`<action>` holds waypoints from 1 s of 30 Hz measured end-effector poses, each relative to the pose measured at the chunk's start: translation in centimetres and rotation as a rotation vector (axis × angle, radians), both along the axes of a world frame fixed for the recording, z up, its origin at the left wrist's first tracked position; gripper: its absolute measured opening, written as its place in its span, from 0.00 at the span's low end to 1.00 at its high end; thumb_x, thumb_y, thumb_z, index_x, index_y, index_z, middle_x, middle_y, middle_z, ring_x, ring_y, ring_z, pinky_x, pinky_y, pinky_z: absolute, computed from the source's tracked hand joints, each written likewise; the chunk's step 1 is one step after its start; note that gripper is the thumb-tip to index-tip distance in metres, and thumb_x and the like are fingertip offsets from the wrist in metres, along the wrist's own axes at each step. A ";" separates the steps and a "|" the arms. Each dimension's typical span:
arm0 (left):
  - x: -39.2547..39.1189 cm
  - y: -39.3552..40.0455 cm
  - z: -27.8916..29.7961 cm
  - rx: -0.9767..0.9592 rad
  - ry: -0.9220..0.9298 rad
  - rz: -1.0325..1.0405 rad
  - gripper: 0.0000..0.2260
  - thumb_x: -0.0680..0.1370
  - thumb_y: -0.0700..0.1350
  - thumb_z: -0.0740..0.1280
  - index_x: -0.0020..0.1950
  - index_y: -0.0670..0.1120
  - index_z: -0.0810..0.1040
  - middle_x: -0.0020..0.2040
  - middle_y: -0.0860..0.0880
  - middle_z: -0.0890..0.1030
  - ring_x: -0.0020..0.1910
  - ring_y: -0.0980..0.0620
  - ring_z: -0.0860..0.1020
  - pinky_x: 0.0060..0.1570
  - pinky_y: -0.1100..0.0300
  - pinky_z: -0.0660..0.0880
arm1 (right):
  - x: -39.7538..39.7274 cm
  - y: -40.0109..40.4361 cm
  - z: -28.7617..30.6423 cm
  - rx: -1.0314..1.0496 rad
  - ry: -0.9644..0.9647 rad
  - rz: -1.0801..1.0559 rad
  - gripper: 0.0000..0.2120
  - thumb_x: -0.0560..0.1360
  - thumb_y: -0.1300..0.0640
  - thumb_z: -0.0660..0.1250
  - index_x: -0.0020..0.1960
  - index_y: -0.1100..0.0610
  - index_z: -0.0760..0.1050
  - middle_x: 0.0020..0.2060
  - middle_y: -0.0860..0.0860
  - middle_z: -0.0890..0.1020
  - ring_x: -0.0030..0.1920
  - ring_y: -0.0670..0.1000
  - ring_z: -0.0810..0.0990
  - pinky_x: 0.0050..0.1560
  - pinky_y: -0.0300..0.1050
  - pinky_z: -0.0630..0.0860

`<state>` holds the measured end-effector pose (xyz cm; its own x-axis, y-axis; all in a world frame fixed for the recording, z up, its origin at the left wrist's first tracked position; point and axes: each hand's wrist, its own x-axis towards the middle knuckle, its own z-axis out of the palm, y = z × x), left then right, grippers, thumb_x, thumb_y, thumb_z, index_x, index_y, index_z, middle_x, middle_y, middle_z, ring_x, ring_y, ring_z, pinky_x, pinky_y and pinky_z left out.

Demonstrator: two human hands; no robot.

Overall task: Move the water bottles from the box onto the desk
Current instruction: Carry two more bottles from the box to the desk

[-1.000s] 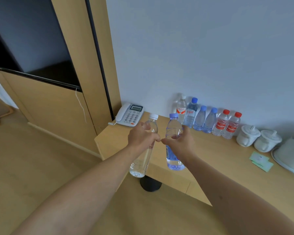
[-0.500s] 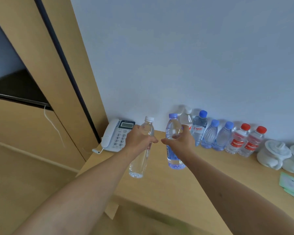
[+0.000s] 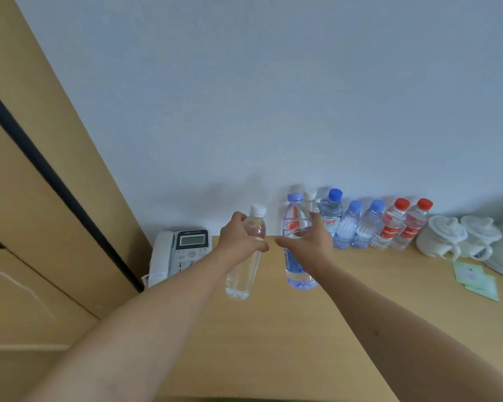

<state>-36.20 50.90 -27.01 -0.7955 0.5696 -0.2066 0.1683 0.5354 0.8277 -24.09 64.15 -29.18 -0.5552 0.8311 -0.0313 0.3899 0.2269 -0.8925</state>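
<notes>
Head view: two upright bottles [image 3: 298, 256] gripped, one per hand [image 3: 238, 239], apparently above desk [image 3: 273, 329], row at right.

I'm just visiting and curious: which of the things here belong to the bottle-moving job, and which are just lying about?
Part of the job:
- white-capped bottle, held by the left hand
- blue-capped bottle, held by the right hand
- row of bottles standing by the wall
- desk

Just lying about:
- telephone
- two white lidded cups
- green paper packets
</notes>
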 end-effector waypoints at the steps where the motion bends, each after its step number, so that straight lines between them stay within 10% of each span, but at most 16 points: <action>1: -0.2 0.2 0.1 -0.024 0.012 -0.034 0.29 0.61 0.43 0.82 0.56 0.50 0.72 0.53 0.51 0.81 0.48 0.52 0.81 0.39 0.59 0.74 | 0.0 -0.1 0.0 -0.003 0.001 -0.022 0.35 0.59 0.49 0.81 0.60 0.48 0.68 0.39 0.43 0.82 0.40 0.42 0.81 0.36 0.41 0.75; 14: -0.4 4.2 -1.7 -0.103 0.195 -0.139 0.34 0.60 0.36 0.84 0.65 0.49 0.79 0.58 0.49 0.78 0.57 0.46 0.77 0.58 0.52 0.76 | 1.1 1.7 -1.3 -0.019 -0.035 -0.051 0.36 0.59 0.49 0.81 0.62 0.48 0.68 0.42 0.42 0.81 0.44 0.40 0.80 0.40 0.41 0.73; 24: -0.1 7.6 -2.5 0.090 0.290 -0.119 0.25 0.68 0.30 0.71 0.63 0.46 0.78 0.52 0.50 0.79 0.55 0.44 0.78 0.51 0.58 0.73 | 1.5 3.8 -2.4 -0.049 -0.036 -0.049 0.30 0.57 0.48 0.80 0.52 0.43 0.68 0.39 0.41 0.82 0.40 0.38 0.80 0.38 0.40 0.74; 30: -2.3 9.4 -2.5 -0.034 0.237 -0.131 0.30 0.65 0.43 0.83 0.64 0.49 0.76 0.58 0.47 0.73 0.56 0.50 0.72 0.51 0.61 0.67 | 1.4 4.0 -3.0 -0.090 -0.050 -0.046 0.32 0.57 0.48 0.80 0.53 0.40 0.65 0.39 0.40 0.81 0.40 0.37 0.79 0.36 0.38 0.71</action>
<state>-38.46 60.31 -29.52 -0.7440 0.6667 -0.0444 0.4249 0.5234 0.7386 -22.68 68.15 -32.21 -0.5121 0.8485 -0.1333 0.4426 0.1277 -0.8876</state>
